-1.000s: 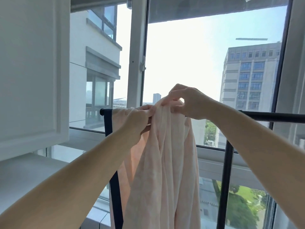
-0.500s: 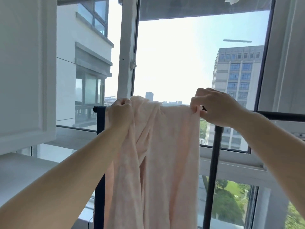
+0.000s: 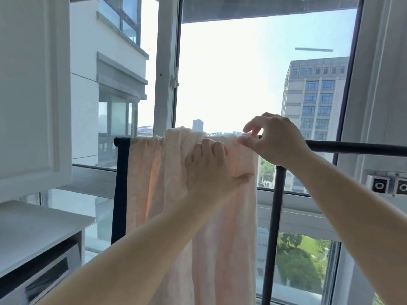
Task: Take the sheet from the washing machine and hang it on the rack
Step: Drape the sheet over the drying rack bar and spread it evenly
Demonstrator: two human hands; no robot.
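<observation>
- White cabinet door (image 3: 33, 91) at far left; a white counter (image 3: 37, 225) sits below it.
- Rack (image 3: 352, 148): dark horizontal bar before the window, left end near the window frame, one dark upright under my right forearm.
- Sheet (image 3: 158, 183): pale pink, draped over the bar's left portion, hanging down in folds past the lower edge of view; a bunched ridge rides the bar near its middle.
- My left hand (image 3: 211, 170): fingers loosely curled against the sheet's front just below the bar, thumb out to the right; whether cloth is gripped I cannot tell.
- My right hand (image 3: 275, 139): thumb and forefinger pinch the sheet's top right edge at the bar; remaining fingers lifted, spread.
</observation>
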